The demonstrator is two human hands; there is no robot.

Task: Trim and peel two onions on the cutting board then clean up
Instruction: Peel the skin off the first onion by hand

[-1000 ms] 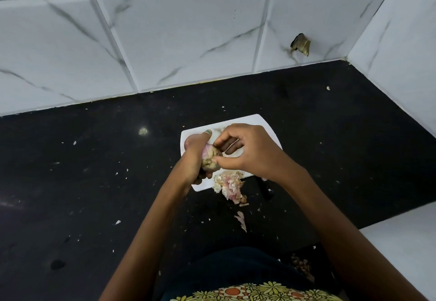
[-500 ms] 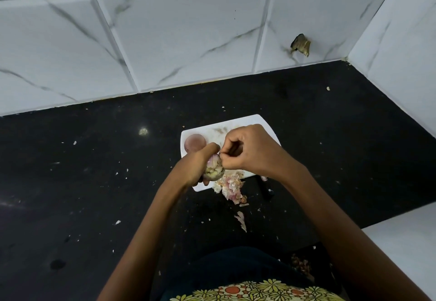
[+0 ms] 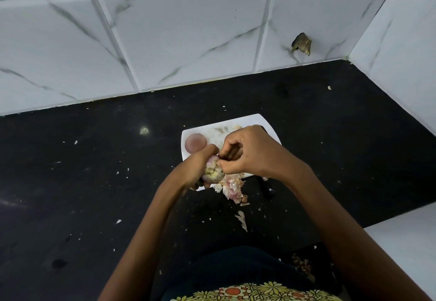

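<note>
A small white cutting board point(image 3: 256, 121) lies on the black counter. A peeled pinkish onion point(image 3: 195, 143) sits on the board's left part. My left hand point(image 3: 198, 168) grips a second onion point(image 3: 213, 170) over the board's near edge, its root end turned toward me. My right hand point(image 3: 250, 152) pinches a bit of skin at the top of that onion with thumb and fingers. A pile of pink and white peels point(image 3: 232, 186) lies at the board's near edge. A dark knife handle point(image 3: 267, 188) shows below my right wrist; the blade is hidden.
The black counter point(image 3: 82, 182) is dotted with small peel flakes, and one larger peel point(image 3: 241, 220) lies near its front edge. White marble tiles point(image 3: 165, 29) close off the back and right side. A white surface point(image 3: 405, 253) adjoins the counter at the lower right.
My left hand has shifted lower with the onion, uncovering the peeled onion on the board. My right hand's fingers have curled in and now pinch skin at the onion's top.
</note>
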